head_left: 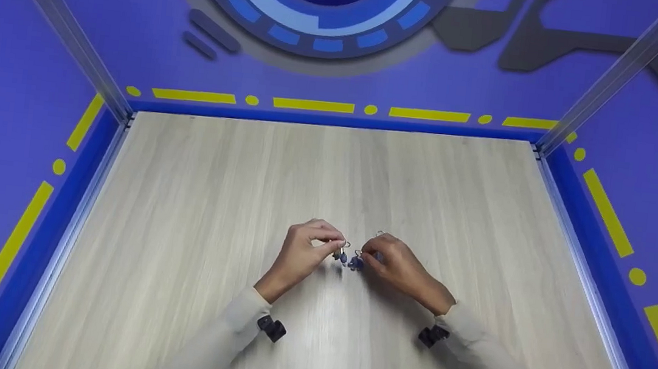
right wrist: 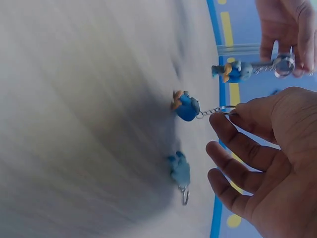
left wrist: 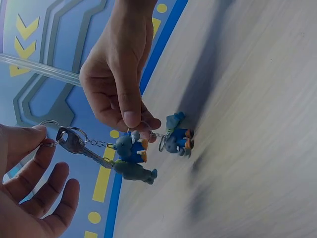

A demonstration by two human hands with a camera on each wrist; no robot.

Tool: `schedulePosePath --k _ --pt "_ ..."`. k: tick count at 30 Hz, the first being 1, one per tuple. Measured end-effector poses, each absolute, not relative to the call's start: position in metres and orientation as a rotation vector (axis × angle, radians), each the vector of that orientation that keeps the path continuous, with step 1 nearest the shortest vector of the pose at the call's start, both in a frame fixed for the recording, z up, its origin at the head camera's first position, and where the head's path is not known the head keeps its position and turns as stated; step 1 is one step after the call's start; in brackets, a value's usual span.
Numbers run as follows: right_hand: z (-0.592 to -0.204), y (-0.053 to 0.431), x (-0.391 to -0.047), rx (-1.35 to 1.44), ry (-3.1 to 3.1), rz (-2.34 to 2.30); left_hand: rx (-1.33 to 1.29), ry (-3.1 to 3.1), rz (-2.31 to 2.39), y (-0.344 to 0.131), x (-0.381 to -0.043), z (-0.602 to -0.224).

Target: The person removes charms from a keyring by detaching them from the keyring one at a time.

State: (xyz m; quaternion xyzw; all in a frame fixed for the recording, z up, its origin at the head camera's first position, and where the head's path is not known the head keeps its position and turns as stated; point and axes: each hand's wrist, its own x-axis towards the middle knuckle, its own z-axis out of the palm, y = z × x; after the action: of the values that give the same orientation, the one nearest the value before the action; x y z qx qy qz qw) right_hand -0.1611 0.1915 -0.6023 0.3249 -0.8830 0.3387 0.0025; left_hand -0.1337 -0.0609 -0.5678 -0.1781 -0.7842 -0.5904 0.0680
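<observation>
My left hand pinches a metal split ring between thumb and fingertips. From it hang a key and small elephant-like figurine charms: one blue with orange feet, another grey-green. Close by on the right, my right hand pinches the ring of another keychain, whose short chain leads to a blue figurine with orange feet. A pale blue figurine keychain lies on the table beside the right hand, its ring pointing away. The two hands are slightly apart.
A light wood-grain table lies beneath both hands. Blue-purple panels with yellow markings stand behind and at both sides, joined by metal corner posts. Each wrist wears a small black camera.
</observation>
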Motion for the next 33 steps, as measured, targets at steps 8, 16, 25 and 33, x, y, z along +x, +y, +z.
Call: schedulePosePath --k 8,16,25,33 --pt "-0.610 0.192 -0.182 1.004 -2.801 1.013 -0.509 -2.358 -1.772 -0.063 -0.132 -0.569" --pt "-0.617 0.186 -0.202 1.018 -2.824 0.940 -0.507 -2.381 -1.726 -0.064 -0.131 -0.570" --pt "-0.625 0.179 -0.216 1.005 -2.846 0.928 -0.479 -2.367 -1.734 -0.063 -0.133 -0.571" --pt "-0.626 0.175 -0.223 0.979 -2.846 0.921 -0.498 -2.350 -1.759 -0.061 -0.137 -0.571"
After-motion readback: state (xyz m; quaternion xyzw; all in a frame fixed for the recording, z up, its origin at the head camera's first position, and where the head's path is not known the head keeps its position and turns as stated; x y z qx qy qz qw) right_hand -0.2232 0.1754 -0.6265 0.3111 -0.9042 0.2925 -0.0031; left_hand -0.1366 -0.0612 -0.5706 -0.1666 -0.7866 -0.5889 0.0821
